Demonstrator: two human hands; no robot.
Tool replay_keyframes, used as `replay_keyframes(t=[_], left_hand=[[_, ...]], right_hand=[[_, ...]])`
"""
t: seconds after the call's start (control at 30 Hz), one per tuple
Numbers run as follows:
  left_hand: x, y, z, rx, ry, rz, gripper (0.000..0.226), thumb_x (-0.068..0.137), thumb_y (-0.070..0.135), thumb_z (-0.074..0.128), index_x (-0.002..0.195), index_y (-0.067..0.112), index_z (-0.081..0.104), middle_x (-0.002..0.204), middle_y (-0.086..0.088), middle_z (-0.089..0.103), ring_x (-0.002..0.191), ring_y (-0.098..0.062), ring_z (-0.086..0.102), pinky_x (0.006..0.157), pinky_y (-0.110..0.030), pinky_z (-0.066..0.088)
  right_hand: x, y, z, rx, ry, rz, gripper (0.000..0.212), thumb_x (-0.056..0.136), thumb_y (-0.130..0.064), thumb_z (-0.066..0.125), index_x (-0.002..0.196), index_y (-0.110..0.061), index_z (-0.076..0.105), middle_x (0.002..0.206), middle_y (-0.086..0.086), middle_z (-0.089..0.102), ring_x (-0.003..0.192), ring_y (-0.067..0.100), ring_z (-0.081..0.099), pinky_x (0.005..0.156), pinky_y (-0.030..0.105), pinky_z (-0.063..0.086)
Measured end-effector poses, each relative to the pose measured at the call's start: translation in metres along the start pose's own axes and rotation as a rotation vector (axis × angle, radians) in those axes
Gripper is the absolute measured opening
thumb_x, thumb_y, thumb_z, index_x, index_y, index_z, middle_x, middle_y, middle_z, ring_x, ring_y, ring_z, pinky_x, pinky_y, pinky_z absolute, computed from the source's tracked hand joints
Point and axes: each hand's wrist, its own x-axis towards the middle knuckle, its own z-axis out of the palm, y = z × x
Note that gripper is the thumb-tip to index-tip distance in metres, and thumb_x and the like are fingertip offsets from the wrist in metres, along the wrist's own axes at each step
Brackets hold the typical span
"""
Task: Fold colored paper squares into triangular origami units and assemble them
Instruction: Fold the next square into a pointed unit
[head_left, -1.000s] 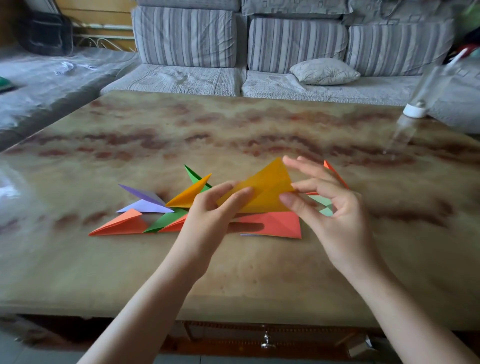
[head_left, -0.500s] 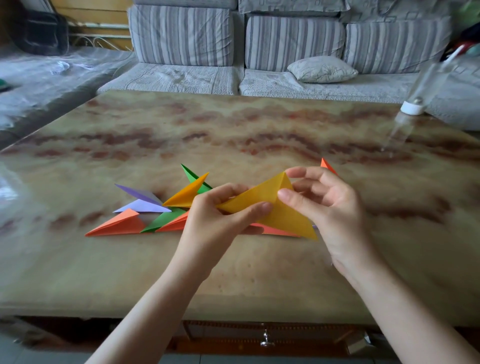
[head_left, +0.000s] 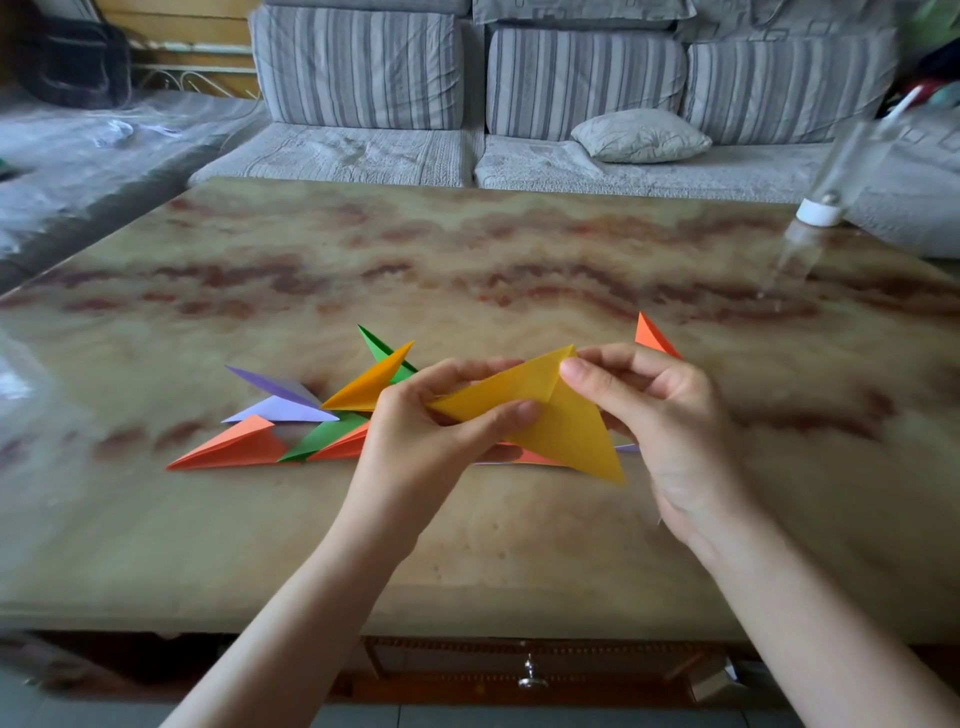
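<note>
- Left grip (head_left: 415, 441) and right grip (head_left: 675, 415) both pinch the yellow folded paper (head_left: 571, 431).
- I should match the edges exactly before I press the crease.

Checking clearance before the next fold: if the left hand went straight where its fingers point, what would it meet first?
The left hand would likely meet the right hand first, across the yellow paper triangle both pinch; depth unclear.
</note>
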Motion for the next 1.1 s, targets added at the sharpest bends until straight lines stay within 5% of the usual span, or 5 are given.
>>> replay_keyframes(t=[0.27, 0.4, 0.87, 1.0, 1.1], left_hand=[[0.001, -0.002, 0.000, -0.103, -0.032, -0.021, 0.037, 0.074, 0.021, 0.067, 0.111, 0.020, 0.067, 0.072, -0.022, 0.056, 0.072, -0.022, 0.067, 0.068, -0.028, 0.058], [0.001, -0.002, -0.003, -0.207, -0.071, -0.066, 0.033, 0.082, 0.027, 0.055, 0.108, 0.011, 0.068, 0.095, -0.012, 0.074, 0.089, -0.021, 0.071, 0.074, -0.026, 0.057], [0.000, 0.004, -0.005, -0.400, -0.148, -0.077, 0.047, 0.092, 0.040, 0.033, 0.127, 0.020, 0.057, 0.104, -0.012, 0.072, 0.098, -0.023, 0.068, 0.084, -0.034, 0.056], [0.002, 0.006, -0.006, -0.349, -0.102, -0.130, 0.041, 0.093, 0.038, 0.039, 0.121, 0.018, 0.060, 0.098, -0.011, 0.073, 0.088, -0.022, 0.071, 0.075, -0.032, 0.058], [-0.003, 0.002, 0.002, -0.186, -0.123, -0.101, 0.025, 0.077, 0.029, 0.061, 0.096, 0.012, 0.066, 0.086, -0.006, 0.074, 0.084, -0.022, 0.072, 0.069, -0.029, 0.058]], right_hand=[[0.002, 0.002, -0.001, 0.005, 0.052, 0.013, 0.002, 0.076, -0.017, 0.073, 0.077, -0.017, 0.071, 0.065, -0.005, 0.068, 0.059, 0.007, 0.061, 0.056, 0.016, 0.048], [0.003, 0.004, 0.001, 0.028, 0.075, 0.008, 0.005, 0.075, -0.015, 0.073, 0.079, -0.013, 0.070, 0.061, -0.006, 0.067, 0.054, 0.004, 0.059, 0.055, 0.014, 0.047], [0.004, 0.004, 0.000, 0.085, 0.119, 0.050, 0.006, 0.075, -0.017, 0.072, 0.081, -0.015, 0.071, 0.067, -0.005, 0.070, 0.057, 0.005, 0.062, 0.051, 0.015, 0.047], [0.007, 0.006, -0.005, 0.137, 0.182, 0.062, 0.017, 0.076, -0.018, 0.072, 0.091, -0.010, 0.071, 0.077, 0.001, 0.071, 0.064, 0.007, 0.063, 0.057, 0.016, 0.050], [0.006, 0.008, -0.002, 0.141, 0.182, 0.060, 0.015, 0.079, -0.017, 0.071, 0.092, -0.009, 0.071, 0.075, 0.001, 0.071, 0.062, 0.007, 0.062, 0.057, 0.015, 0.049]])
